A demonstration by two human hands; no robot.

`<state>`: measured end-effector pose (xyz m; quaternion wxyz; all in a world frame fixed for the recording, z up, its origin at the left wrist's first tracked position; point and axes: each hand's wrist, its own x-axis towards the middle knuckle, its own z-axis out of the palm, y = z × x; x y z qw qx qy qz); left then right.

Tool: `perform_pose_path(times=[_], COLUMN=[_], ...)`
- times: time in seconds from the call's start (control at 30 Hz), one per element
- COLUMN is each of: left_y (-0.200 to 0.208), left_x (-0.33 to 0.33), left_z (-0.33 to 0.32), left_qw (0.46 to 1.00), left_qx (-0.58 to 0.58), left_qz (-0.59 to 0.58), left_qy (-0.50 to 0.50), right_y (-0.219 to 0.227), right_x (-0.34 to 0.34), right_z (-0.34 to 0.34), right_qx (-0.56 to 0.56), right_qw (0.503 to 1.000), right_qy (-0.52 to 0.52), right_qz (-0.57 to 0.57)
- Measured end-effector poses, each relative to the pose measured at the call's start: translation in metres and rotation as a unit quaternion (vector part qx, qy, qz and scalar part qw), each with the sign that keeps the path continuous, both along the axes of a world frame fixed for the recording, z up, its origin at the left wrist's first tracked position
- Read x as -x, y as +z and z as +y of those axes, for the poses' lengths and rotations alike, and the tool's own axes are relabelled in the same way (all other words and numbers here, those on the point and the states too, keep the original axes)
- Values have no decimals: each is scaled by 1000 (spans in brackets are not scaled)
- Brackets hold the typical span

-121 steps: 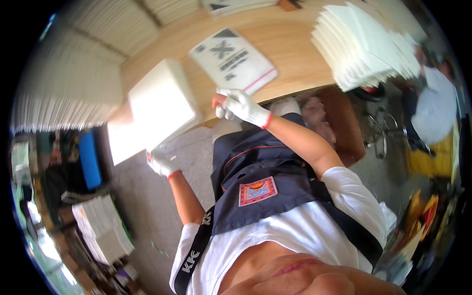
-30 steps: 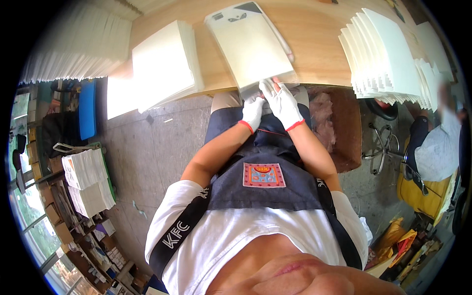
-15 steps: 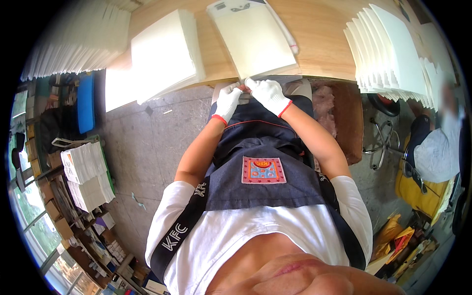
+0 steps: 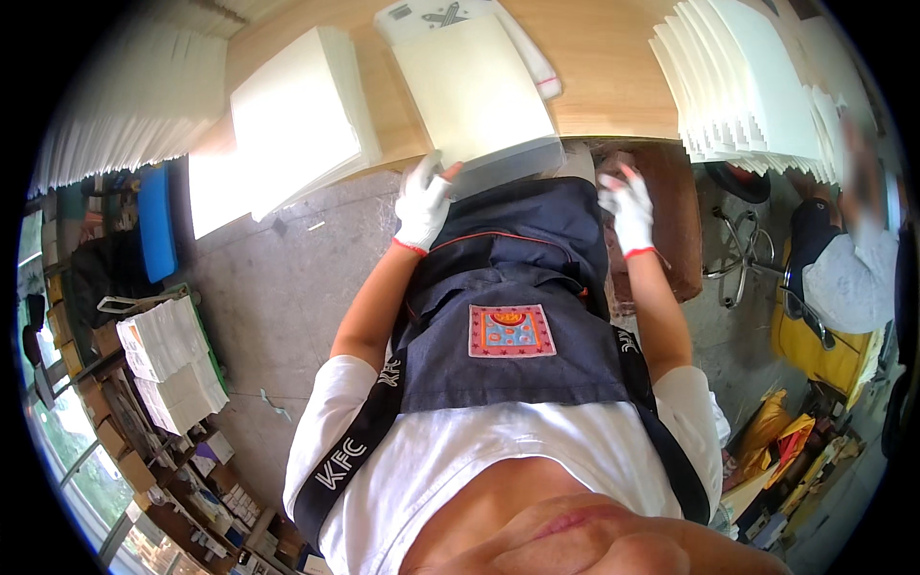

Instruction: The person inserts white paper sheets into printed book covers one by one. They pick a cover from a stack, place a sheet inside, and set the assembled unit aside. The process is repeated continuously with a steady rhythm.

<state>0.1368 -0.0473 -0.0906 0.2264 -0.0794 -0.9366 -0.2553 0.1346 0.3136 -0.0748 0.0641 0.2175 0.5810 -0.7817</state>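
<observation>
My left hand (image 4: 423, 203), in a white glove with a red cuff, grips the near left corner of a cream sheet stack in a clear plastic bag (image 4: 476, 96) lying on the wooden table (image 4: 613, 67). The bag's open end hangs over the table's front edge above my dark apron (image 4: 508, 287). My right hand (image 4: 628, 206), gloved the same way, is off the bag, fingers spread, over a brown stool (image 4: 676, 230) beside my lap. It holds nothing.
A loose stack of cream sheets (image 4: 297, 120) lies left of the bag, overhanging the edge. A fanned pile of white sheets (image 4: 747, 86) sits at the table's right. Another person (image 4: 843, 259) is at the right. More paper stacks (image 4: 172, 364) stand on the floor at the left.
Both hands were together at the bag's near edge; now my right hand has swung away to the right, off the bag, while my left keeps its hold at the left corner.
</observation>
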Motion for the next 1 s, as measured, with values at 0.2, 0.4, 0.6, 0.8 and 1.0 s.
perform_pose_path(times=[0.2, 0.4, 0.6, 0.8, 1.0], left_y=[31, 21, 6, 134, 190], left_x=[22, 19, 16, 5, -3], left_z=[9, 27, 22, -4, -105], left_qw=[993, 863, 653, 929, 889], left_qx=[11, -469, -727, -364, -404], left_qz=[101, -121, -196, -43, 127], left_qy=[-64, 144, 78, 40, 173], right_y=[57, 36, 41, 35, 108], right_x=[58, 71, 74, 68, 98], right_z=[-77, -107, -84, -118, -250], right_qx=[-638, -615, -638, 42, 41], right_qw=[625, 757, 750, 972, 927], right_qy=[224, 117, 148, 229, 331], right_qz=[391, 187, 92, -9, 174])
